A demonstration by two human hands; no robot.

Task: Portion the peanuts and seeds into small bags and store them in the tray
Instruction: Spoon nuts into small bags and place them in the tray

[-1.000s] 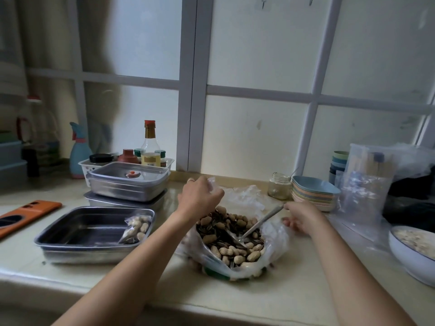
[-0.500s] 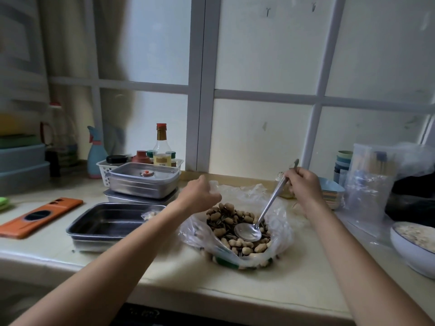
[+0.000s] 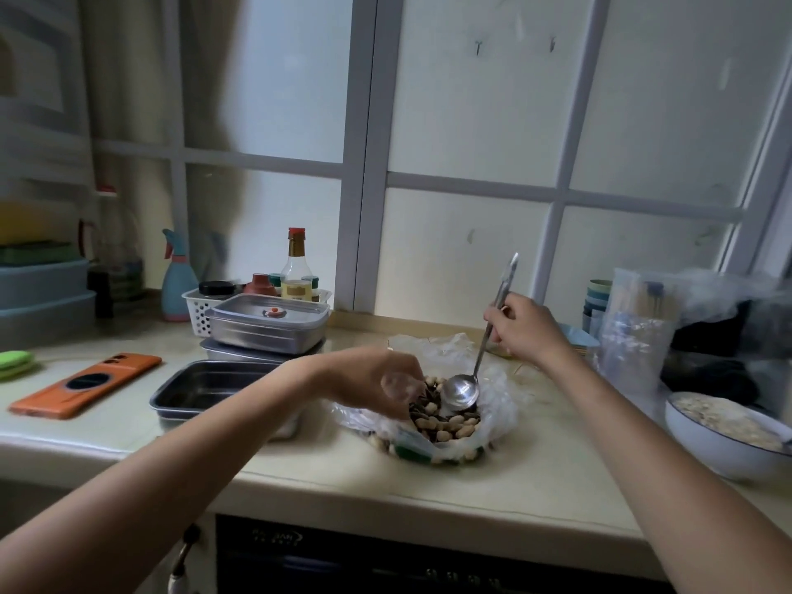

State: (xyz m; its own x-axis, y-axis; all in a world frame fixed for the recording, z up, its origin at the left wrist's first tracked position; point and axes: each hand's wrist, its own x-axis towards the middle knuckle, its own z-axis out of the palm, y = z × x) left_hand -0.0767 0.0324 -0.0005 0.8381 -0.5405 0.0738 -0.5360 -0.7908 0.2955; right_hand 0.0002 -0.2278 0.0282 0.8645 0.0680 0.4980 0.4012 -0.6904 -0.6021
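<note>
A large clear plastic bag point(image 3: 493, 426) lies open on the counter, full of peanuts and dark seeds point(image 3: 445, 422). My right hand point(image 3: 525, 330) grips the handle of a metal spoon point(image 3: 460, 390), held steeply with its bowl resting on the nuts. My left hand point(image 3: 364, 379) hovers over the bag's left edge and pinches a small clear bag point(image 3: 396, 385), which is blurred. The empty-looking steel tray point(image 3: 188, 405) sits left of the bag, partly hidden by my left forearm.
Behind the tray stands a lidded steel container point(image 3: 270, 325) and a white basket of bottles point(image 3: 197, 306). An orange phone point(image 3: 85, 383) lies far left. A white bowl point(image 3: 720, 448) and a stack of clear bags point(image 3: 634, 332) stand at right. The counter's edge point(image 3: 385, 495) runs close in front.
My right hand took up the spoon and raised its handle from nearly flat to steep. My left hand dropped lower over the bag's left edge.
</note>
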